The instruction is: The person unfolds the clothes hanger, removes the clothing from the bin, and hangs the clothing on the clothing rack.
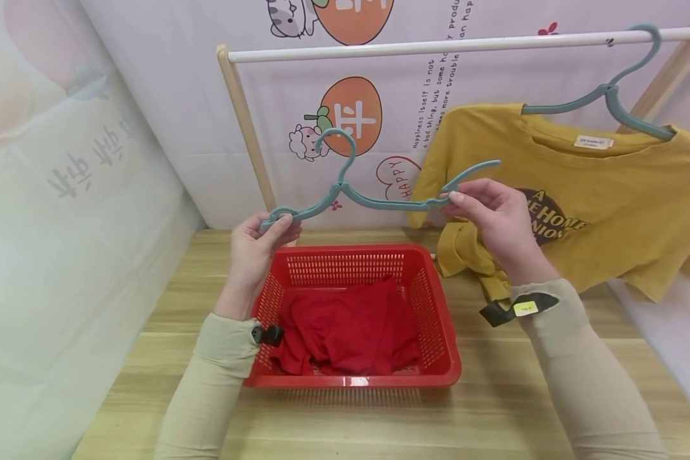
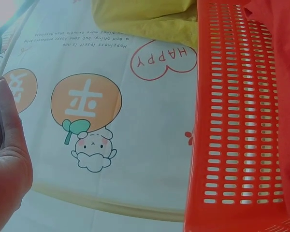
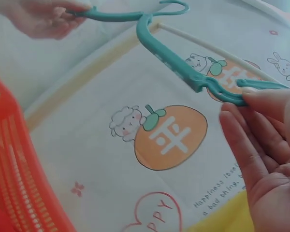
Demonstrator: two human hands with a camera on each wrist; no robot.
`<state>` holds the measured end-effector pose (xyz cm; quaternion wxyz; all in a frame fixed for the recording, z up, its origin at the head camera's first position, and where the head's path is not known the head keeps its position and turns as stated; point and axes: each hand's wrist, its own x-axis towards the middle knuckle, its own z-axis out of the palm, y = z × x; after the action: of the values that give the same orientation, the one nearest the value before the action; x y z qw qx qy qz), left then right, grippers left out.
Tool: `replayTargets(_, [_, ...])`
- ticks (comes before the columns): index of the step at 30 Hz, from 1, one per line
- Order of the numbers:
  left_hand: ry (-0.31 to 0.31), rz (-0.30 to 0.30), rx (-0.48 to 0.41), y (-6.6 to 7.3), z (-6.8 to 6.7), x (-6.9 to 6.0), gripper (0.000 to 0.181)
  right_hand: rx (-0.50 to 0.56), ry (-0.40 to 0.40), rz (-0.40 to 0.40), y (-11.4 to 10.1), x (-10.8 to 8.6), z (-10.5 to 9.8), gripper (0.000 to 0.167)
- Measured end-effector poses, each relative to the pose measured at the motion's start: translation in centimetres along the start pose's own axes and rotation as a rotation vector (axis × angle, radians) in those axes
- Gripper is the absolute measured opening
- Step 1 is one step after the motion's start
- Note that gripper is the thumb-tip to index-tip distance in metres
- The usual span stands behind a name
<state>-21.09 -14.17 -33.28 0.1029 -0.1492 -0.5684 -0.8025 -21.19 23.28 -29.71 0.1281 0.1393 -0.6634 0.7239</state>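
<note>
A teal folding clothes hanger (image 1: 379, 203) is held up above the red basket, its hook pointing upward. My left hand (image 1: 254, 246) pinches its left end between thumb and fingers. At the other end, my right hand (image 1: 497, 220) pinches the joint where a thin arm sticks out, angled up to the right. The right wrist view shows thumb and fingertips on that joint of the hanger (image 3: 169, 60). In the left wrist view only part of the left hand (image 2: 9, 159) appears, at the left edge. Below, red cloth (image 1: 351, 326) lies crumpled inside the basket (image 1: 448, 364).
A white rail (image 1: 408, 48) on wooden posts stands behind. From its right part a yellow shirt (image 1: 621, 191) hangs on a second teal hanger (image 1: 575, 102), close behind my right hand. The basket stands on a wooden table (image 1: 167, 377). Printed sheets cover the walls (image 1: 178, 115).
</note>
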Motion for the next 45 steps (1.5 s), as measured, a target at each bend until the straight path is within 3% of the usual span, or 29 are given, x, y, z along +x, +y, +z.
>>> replayTargets(6, [0.002, 0.006, -0.004, -0.1, 0.0, 0.1, 0.004, 0.287, 0.077, -0.006, 0.9, -0.1, 1.2, 0.006])
replayTargets(19, [0.015, 0.008, -0.029, -0.2, 0.5, 0.1, 0.009, 0.583, 0.196, -0.008, 1.4, -0.4, 3.4, 0.017])
replayTargets(26, [0.027, 0.018, -0.036, -0.2, 0.6, 0.1, 0.004, 0.563, 0.176, 0.050, 1.5, -0.7, 3.6, 0.019])
replayTargets(37, [0.035, 0.014, -0.052, -0.1, 0.1, 0.2, 0.012, 0.496, 0.109, 0.048, 2.2, -0.9, 2.9, 0.025])
replayTargets(41, [0.033, 0.014, -0.054, -0.1, 0.0, 0.2, 0.013, 0.479, 0.111, 0.073, 2.6, -0.9, 2.5, 0.020])
replayTargets(45, [0.043, 0.016, -0.047, -0.3, -0.2, 0.2, 0.013, 0.479, 0.124, 0.108, 3.2, -0.8, 1.6, 0.026])
